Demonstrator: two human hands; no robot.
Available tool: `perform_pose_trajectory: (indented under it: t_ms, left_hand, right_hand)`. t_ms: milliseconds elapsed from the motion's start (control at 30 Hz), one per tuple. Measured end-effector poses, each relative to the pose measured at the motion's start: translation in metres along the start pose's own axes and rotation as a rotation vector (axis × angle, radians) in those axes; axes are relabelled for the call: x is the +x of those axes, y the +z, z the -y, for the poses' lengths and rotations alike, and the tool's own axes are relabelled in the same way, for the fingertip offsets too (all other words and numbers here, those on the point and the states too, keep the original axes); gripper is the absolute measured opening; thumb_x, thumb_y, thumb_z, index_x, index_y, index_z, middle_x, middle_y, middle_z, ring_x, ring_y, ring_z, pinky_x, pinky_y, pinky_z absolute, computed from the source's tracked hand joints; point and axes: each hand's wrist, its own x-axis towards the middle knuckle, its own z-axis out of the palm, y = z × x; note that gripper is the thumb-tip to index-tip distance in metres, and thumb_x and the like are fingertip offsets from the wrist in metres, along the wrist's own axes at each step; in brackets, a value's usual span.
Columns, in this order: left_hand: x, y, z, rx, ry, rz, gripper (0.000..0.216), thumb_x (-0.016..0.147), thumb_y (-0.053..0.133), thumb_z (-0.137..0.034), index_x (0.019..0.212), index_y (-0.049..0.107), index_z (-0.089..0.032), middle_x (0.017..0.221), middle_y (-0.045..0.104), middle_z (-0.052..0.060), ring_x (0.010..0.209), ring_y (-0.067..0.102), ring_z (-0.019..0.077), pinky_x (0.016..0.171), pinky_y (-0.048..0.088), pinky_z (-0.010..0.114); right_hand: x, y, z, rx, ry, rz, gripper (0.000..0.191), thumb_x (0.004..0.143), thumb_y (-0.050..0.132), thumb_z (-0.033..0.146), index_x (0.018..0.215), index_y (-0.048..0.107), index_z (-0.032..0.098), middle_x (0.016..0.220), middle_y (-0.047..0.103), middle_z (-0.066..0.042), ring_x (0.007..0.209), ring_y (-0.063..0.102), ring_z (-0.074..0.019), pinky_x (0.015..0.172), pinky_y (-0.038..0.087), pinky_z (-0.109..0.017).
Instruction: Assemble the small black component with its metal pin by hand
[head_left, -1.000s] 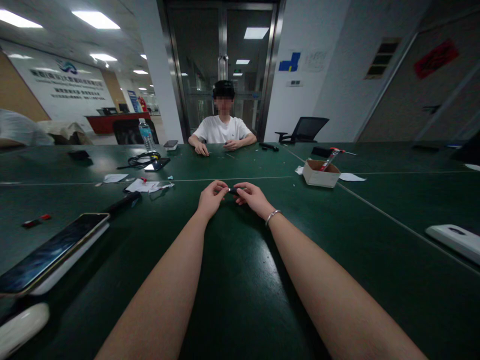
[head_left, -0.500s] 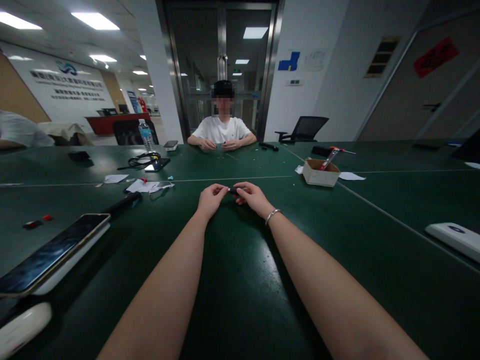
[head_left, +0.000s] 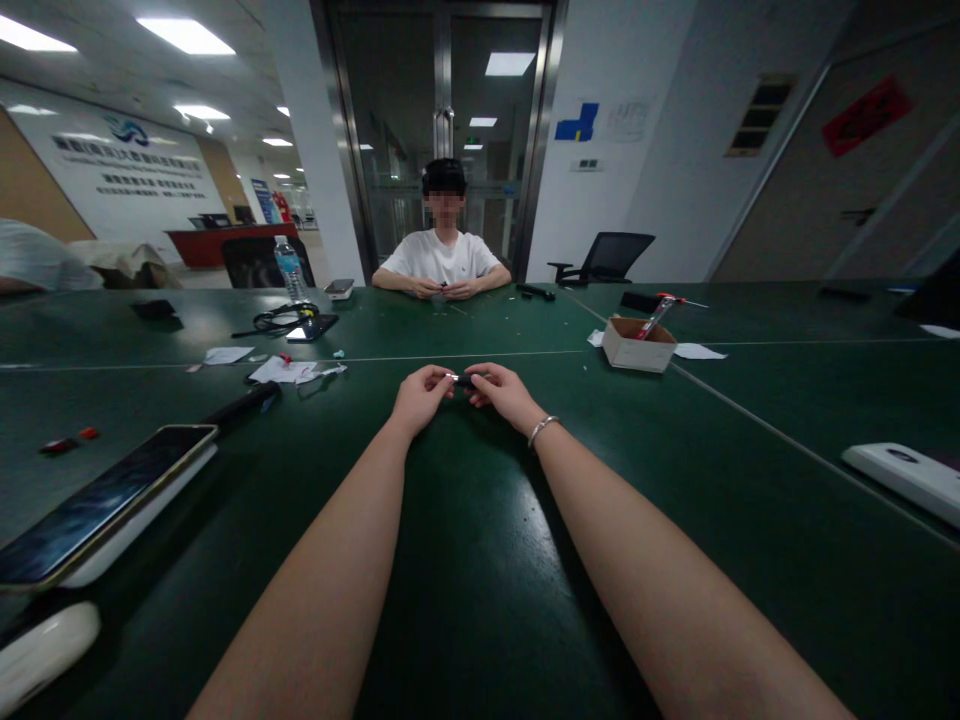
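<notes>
Both my arms reach forward over the dark green table (head_left: 465, 560). My left hand (head_left: 420, 396) and my right hand (head_left: 504, 394) meet at the middle, fingers pinched together on a small dark piece with a pale tip (head_left: 463, 379). The left fingertips pinch the pale end, the right fingers close on the dark body. A bracelet (head_left: 541, 430) sits on my right wrist. What the small piece is I cannot make out.
A phone (head_left: 97, 505) on a white block lies at the left, with a black pen-like tool (head_left: 244, 402), papers (head_left: 289, 371) and small red bits (head_left: 67, 440). A cardboard box (head_left: 638, 345) holding a red-handled tool stands at the right. A person (head_left: 442, 255) sits opposite; a white device (head_left: 904, 477) lies far right.
My hands stay pinched on the small piece, barely shifting. The person opposite has brought both hands together in front of the chest.
</notes>
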Motion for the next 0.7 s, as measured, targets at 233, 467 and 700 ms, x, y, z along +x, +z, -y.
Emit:
perform_pose_trajectory:
  t_ms: [233,467,700]
  left_hand:
    - [-0.008,0.001,-0.016,0.410,-0.005,-0.016,0.043,0.087,0.042,-0.055,0.070,0.060,-0.019,0.063,0.056,-0.001,0.059,0.048,0.0133,0.056,0.032,0.026]
    - [0.002,0.000,-0.011,0.334,-0.158,-0.161,0.050,0.085,0.038,-0.058,0.059,0.054,-0.019,0.055,0.050,0.000,0.054,0.044,0.0143,0.053,0.028,0.028]
    - [0.009,-0.006,-0.005,0.093,-0.315,-0.231,0.044,0.083,0.042,-0.054,0.060,0.055,-0.019,0.054,0.049,0.000,0.046,0.039,0.0130,0.050,0.030,0.029]
  right_hand:
    - [-0.001,-0.001,0.002,-0.007,0.017,0.044,0.012,0.086,0.058,0.012,0.097,0.063,0.015,0.063,0.064,0.000,0.051,0.060,-0.0076,0.051,0.050,-0.017]
    - [-0.004,0.011,0.008,-0.065,-0.090,0.015,0.020,0.081,0.060,0.013,0.101,0.063,0.017,0.070,0.062,0.002,0.054,0.058,-0.0060,0.046,0.043,-0.014]
    - [-0.004,-0.002,0.008,-0.068,-0.151,-0.036,0.025,0.079,0.061,0.018,0.104,0.061,0.020,0.090,0.063,-0.001,0.058,0.060,-0.0065,0.051,0.047,-0.018]
